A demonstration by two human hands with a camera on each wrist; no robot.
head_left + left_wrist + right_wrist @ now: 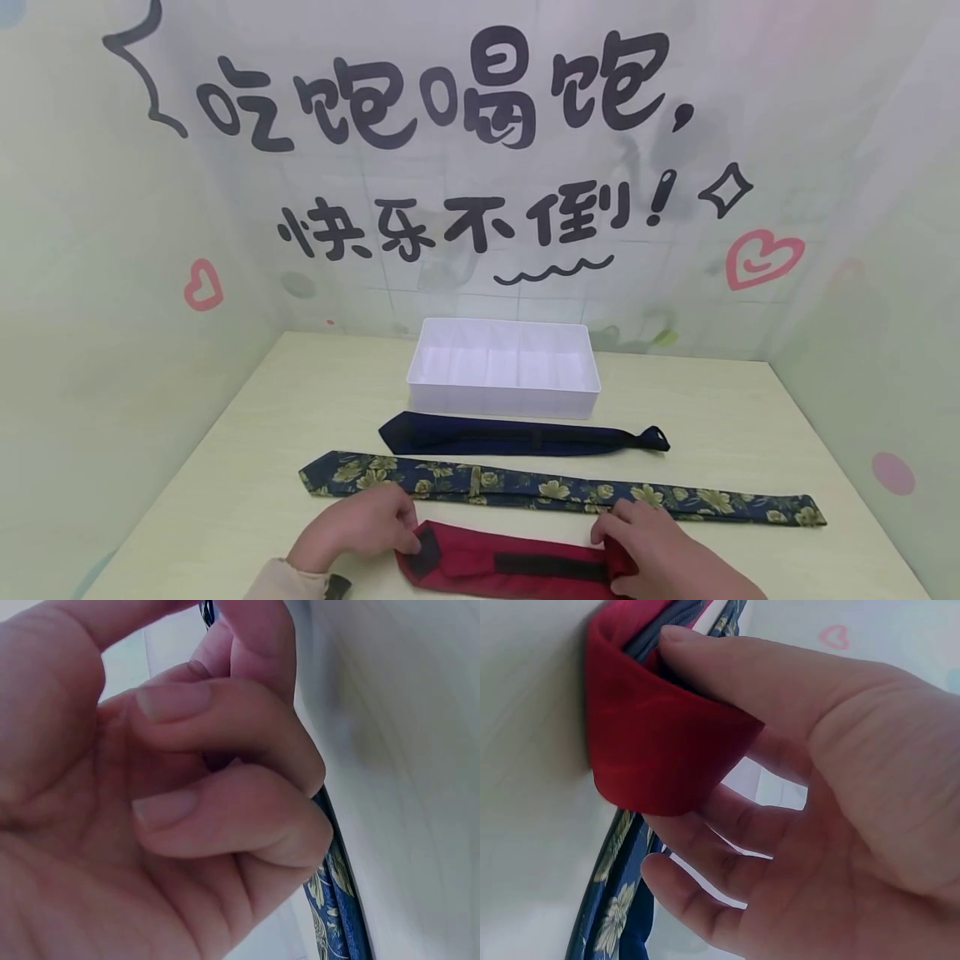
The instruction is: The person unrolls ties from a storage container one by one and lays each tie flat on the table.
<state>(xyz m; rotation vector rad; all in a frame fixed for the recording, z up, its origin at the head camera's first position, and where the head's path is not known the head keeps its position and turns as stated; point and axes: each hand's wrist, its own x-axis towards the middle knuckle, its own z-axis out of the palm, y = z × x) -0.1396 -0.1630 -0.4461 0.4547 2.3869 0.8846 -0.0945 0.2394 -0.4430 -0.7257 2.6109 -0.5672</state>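
Observation:
A red necktie (468,554) lies back side up at the table's near edge, its dark lining showing at the left tip. My left hand (375,521) pinches that tip; in the left wrist view its other fingers (247,817) curl toward the palm. At the other end, my right hand (648,542) grips a folded-over part of the tie. The right wrist view shows the red fold (667,742) between thumb and fingers, the thumb inside it. Just beyond both hands runs a blue floral tie (555,487), laid flat.
Farther back lies a navy tie (495,435) with a knotted loop at its right end. Behind it stands a white box (502,400) with several compartments. Printed wall sheets (480,292) enclose the table (247,450) at the back and sides.

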